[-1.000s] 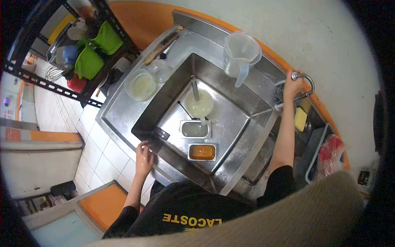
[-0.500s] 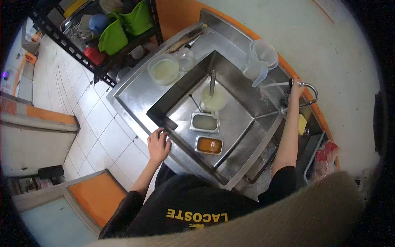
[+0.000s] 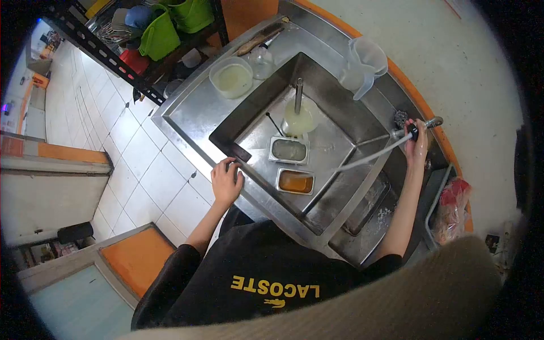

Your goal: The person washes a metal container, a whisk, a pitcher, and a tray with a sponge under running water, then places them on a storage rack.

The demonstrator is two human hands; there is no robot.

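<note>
My left hand (image 3: pixel 226 182) rests on the sink's front-left rim (image 3: pixel 258 199), fingers apart and bent over the edge, holding nothing. At the right, my right hand (image 3: pixel 416 139) is closed on the tap's black-ended spout (image 3: pixel 413 132). A white stream of water (image 3: pixel 374 156) shoots from it towards the metal containers. In the sink lie a metal container of orange liquid (image 3: pixel 296 182), a metal container of cloudy liquid (image 3: pixel 289 150) and a round container of pale yellowish liquid (image 3: pixel 301 116).
A clear tub (image 3: pixel 232 78) and a clear bottle (image 3: pixel 261 63) stand on the left drainboard. Plastic jugs (image 3: pixel 362 65) are at the back right, steel wool (image 3: pixel 400 118) by the tap. A shelf with green baskets (image 3: pixel 159 37) is at upper left.
My right hand has swung the spout towards me, and the stream now points down-left across the sink instead of at the jugs. My left hand stays on the rim. The view has shifted slightly.
</note>
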